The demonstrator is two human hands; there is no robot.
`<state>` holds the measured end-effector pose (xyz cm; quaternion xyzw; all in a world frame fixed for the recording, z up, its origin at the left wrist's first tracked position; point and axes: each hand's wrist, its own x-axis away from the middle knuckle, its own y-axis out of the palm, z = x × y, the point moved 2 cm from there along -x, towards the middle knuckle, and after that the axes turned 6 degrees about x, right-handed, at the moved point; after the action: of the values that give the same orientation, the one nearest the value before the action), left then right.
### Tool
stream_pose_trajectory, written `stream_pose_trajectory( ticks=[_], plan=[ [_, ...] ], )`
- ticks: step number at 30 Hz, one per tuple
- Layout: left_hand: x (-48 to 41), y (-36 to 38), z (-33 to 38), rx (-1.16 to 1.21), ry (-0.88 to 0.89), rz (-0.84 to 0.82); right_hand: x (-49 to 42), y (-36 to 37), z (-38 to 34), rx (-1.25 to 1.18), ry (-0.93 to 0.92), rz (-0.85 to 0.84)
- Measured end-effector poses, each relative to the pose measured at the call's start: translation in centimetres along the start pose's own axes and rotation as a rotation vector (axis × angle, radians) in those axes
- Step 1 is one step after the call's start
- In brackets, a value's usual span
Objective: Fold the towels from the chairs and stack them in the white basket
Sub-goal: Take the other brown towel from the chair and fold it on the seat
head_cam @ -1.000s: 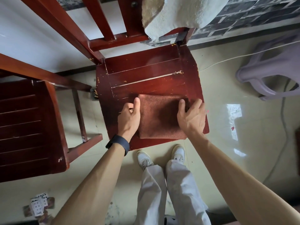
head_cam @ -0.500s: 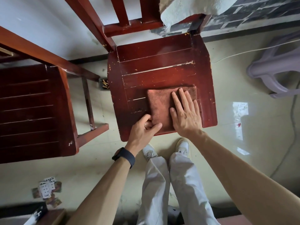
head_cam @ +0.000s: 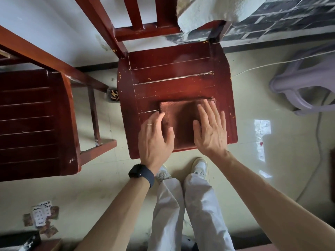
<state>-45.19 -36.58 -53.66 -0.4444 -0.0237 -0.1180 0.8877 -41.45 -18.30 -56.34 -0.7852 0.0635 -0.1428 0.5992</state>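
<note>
A folded brown towel (head_cam: pixel 183 122) lies flat at the front of a red-brown wooden chair seat (head_cam: pixel 174 77). My left hand (head_cam: pixel 154 140) rests palm down on the towel's left edge, fingers spread. Over on the towel's right side, my right hand (head_cam: pixel 211 131) lies flat with its fingers apart too. Neither hand grips the cloth. A white towel (head_cam: pixel 213 11) hangs over the chair's backrest at the top. The white basket is not in view.
A second wooden chair (head_cam: pixel 30 124) stands at the left. A pale purple plastic stool (head_cam: pixel 306 87) sits at the right, with a white cord across the floor. Playing cards (head_cam: pixel 42 218) lie scattered at the lower left. My legs and shoes are just below the chair.
My left hand has let go of the towel's near corner and now lies flat on its left edge. My right hand shifted right and stays flat on the towel.
</note>
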Motion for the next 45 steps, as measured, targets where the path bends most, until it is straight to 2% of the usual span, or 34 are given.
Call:
stream_pose_trajectory(
  ticks=[2,5,13,17,19,21,22,24,27,29,31,35,39,42,45],
  plan=[
    [-1.3,2.1,1.0,-0.175,0.140,-0.114,-0.7,0.3,0.1,0.044,-0.001,-0.028],
    [-3.1,5.1,0.1,-0.321,0.170,-0.227,-2.0,1.8,1.1,0.115,-0.025,-0.080],
    [-3.4,6.3,-2.0,-0.364,0.167,-0.229,-2.5,3.4,2.9,0.052,-0.008,-0.065],
    [-3.3,5.8,-1.4,-0.379,0.172,-0.229,-2.7,2.4,3.8,-0.016,0.209,-0.059],
    [-3.0,5.3,-1.3,-0.366,0.148,-0.213,-2.5,1.1,4.7,-0.107,0.293,0.001],
    [-2.5,4.4,-1.2,-0.300,0.012,-0.108,-1.8,-0.5,5.2,-0.179,0.296,0.087],
    [-2.2,3.8,-1.0,-0.234,-0.089,-0.025,-1.5,-1.1,5.3,-0.232,0.317,0.075],
    [-2.0,2.7,-0.2,-0.033,-0.330,0.095,-1.5,-1.8,5.0,-0.368,0.422,-0.081],
    [-3.0,2.5,0.5,0.180,-0.651,-0.001,-2.8,-1.6,4.4,-0.479,0.645,-0.347],
    [-3.8,2.6,0.4,0.174,-0.796,-0.086,-4.0,-1.5,4.1,-0.562,0.763,-0.425],
    [-4.4,2.6,-0.1,0.214,-0.893,-0.146,-4.9,-1.3,4.2,-0.621,0.789,-0.467],
    [-4.7,2.5,-0.8,0.396,-0.924,-0.237,-4.6,-2.1,4.7,-0.793,0.734,-0.524],
    [-3.5,1.9,-0.8,0.511,-0.849,-0.178,-2.9,-3.2,5.6,-0.979,0.618,-0.522],
    [-2.3,1.1,-0.2,0.665,-0.802,-0.178,-1.8,-4.0,6.3,-0.982,0.560,-0.505],
    [-1.7,-0.4,1.4,0.830,-0.792,-0.228,-1.0,-6.0,7.1,-0.997,0.599,-0.428]
  ],
)
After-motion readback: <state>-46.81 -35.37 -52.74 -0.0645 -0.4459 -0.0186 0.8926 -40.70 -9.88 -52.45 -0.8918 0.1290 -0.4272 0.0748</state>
